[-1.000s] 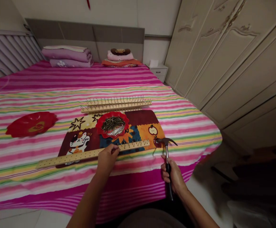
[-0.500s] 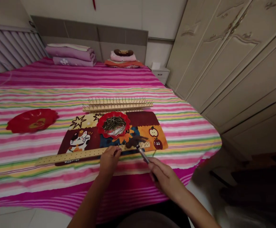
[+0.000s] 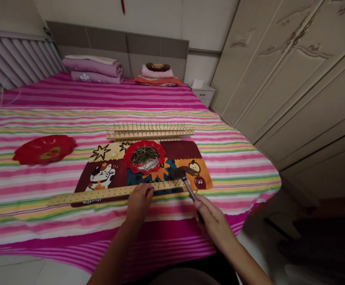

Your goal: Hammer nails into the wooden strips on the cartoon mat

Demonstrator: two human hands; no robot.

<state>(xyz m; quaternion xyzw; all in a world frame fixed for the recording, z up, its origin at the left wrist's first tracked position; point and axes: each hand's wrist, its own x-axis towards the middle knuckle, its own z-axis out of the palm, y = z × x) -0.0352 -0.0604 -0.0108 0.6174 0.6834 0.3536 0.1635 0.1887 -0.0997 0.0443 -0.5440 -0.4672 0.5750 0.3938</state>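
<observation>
Pale wooden strip (image 3: 109,194) with a row of thin upright nails (image 3: 172,183) lies flat along the near edge of a cat-print patchwork mat (image 3: 180,149). Its long axis runs left-right across the view, rising slightly to the right. Left hand (image 3: 139,202) is the nearer hand to the strip, closed over it right of centre, fingers curled on its far edge. Right hand (image 3: 212,221) is closed around the handle of a steel claw hammer (image 3: 189,188), off the strip to the right. Shaft points up-left from that hand, and the dark head (image 3: 182,172) sits just past the strip's right end, close to the nails. Cannot tell if the head touches a nail. Beyond: round red scalloped dish (image 3: 127,158) of loose nails on the mat, two more nailed wooden strips (image 3: 150,132) past its far edge. Red scalloped plate (image 3: 44,149) with gold motif sits left, on a pink-striped bedspread (image 3: 160,237).
</observation>
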